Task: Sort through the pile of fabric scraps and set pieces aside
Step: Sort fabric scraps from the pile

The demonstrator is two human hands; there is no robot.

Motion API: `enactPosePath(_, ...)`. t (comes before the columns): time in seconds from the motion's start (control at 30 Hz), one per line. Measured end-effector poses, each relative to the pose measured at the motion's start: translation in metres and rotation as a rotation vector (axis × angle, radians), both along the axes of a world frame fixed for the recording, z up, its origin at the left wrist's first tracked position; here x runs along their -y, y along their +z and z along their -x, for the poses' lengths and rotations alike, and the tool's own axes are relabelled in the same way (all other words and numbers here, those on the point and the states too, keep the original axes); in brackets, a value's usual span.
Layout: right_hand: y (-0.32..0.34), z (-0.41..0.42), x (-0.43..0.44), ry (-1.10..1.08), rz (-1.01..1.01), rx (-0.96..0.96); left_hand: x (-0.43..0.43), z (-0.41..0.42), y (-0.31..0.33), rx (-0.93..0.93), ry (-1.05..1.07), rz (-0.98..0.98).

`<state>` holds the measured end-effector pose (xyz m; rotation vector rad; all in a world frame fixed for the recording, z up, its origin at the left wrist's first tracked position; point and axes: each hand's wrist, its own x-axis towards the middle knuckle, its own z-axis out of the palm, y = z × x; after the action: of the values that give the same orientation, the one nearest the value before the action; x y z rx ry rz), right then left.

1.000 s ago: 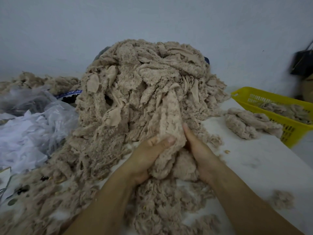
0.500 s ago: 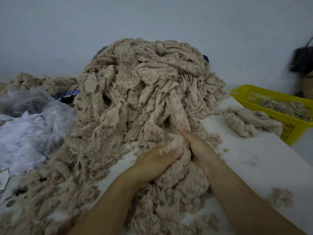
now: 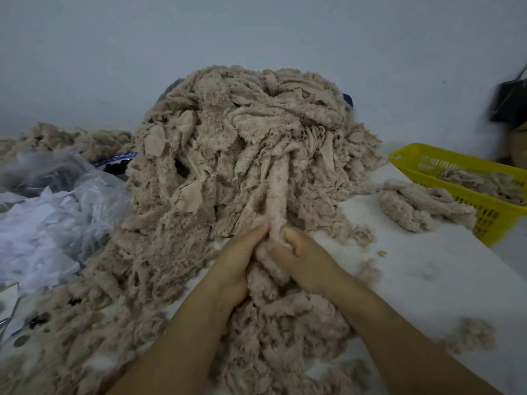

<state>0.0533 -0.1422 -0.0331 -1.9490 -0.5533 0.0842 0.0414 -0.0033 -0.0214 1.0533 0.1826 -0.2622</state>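
Both hands have drawn closer together since a moment ago, now meeting on one fleecy beige strip (image 3: 278,189). The left hand (image 3: 236,260) and right hand (image 3: 302,260) clamp its lower end between them, fingers curled into the nap, forearms reaching in from the bottom edge.

Loose scraps (image 3: 271,323) lie heaped under the wrists and spread leftward across the white table (image 3: 413,269). A small tuft (image 3: 470,334) sits apart on the bare surface at right.

From the hands, the strip runs up into the pile of fabric scraps (image 3: 242,132), a tall tangled mound of the same beige fleece that fills the middle of the table.

To its right a rolled bundle (image 3: 413,206) lies on the table just beside a yellow slotted basket (image 3: 490,218), which holds more beige pieces (image 3: 479,181). To the left, clear plastic bags (image 3: 71,201) sit over white material (image 3: 34,238), with further scraps (image 3: 71,138) behind them.

A plain pale wall (image 3: 256,32) backs the scene; a dark object (image 3: 510,101), too blurred to identify, hangs at far right.
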Motion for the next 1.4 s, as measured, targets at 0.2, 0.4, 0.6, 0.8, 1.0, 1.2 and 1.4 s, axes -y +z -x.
enactPosePath(0.2,-0.005,0.006,-0.005,0.129,0.091,0.058,-0.004,-0.005,-0.001,-0.126,0.066,0.195)
enactPosePath(0.4,-0.005,0.001,0.002,-0.002,-0.05,-0.148,-0.003,-0.006,0.0,-0.062,0.0,0.185)
enactPosePath(0.6,0.001,0.0,-0.003,-0.006,-0.766,-0.739,0.005,0.006,0.006,0.079,-0.136,0.011)
enactPosePath(0.8,0.007,0.0,0.004,-0.003,-0.897,-0.76,0.019,0.016,0.004,0.19,-0.188,-0.202)
enactPosePath(1.0,0.014,-0.024,0.035,-0.241,-1.4,-0.874,-0.005,0.007,0.006,0.221,0.025,-0.03)
enactPosePath(1.2,0.01,-0.021,0.039,-0.316,-1.179,-0.714,-0.02,-0.003,0.004,0.171,0.23,0.254)
enactPosePath(1.4,0.0,0.006,0.001,-0.063,-0.285,-0.357,-0.003,0.005,0.003,0.202,0.093,0.0)
